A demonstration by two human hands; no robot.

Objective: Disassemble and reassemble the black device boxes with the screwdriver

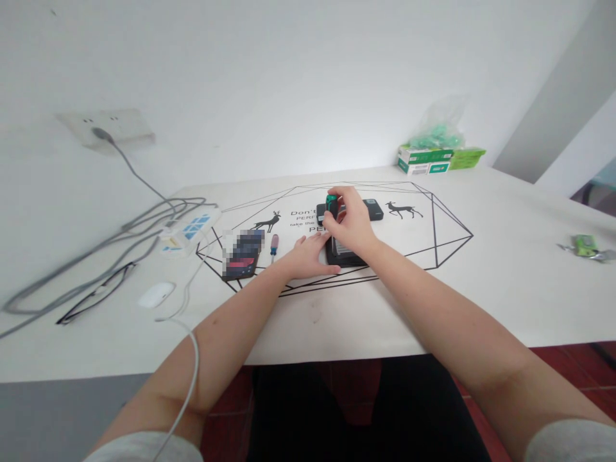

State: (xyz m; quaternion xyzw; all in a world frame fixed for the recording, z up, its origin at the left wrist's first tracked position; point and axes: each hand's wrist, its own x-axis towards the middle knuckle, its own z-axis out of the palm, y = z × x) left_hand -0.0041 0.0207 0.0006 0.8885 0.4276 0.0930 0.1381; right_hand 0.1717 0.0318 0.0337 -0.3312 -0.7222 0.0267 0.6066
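Note:
My right hand (pixel 353 221) is closed around the upright green-and-black handle of a screwdriver (pixel 331 203), whose lower end I cannot make out. Beneath it lies a flat black device (pixel 344 262) with a pale, lined panel, partly covered by my hand. My left hand (pixel 308 255) rests flat on the table mat with fingers stretched and thumb spread, its fingertips at the device's left edge. Behind the hands is a black box-like item (pixel 374 210), half hidden. A small screwdriver (pixel 274 245) with a blue-and-red handle lies left of my left hand.
A phone (pixel 250 253), partly pixelated, lies on the left. Further left are a white mouse (pixel 156 294), glasses (pixel 99 292), a power strip (pixel 190 232) and looping grey cables. Small boxes (pixel 424 159) stand at the back right; keys (pixel 584 245) lie far right.

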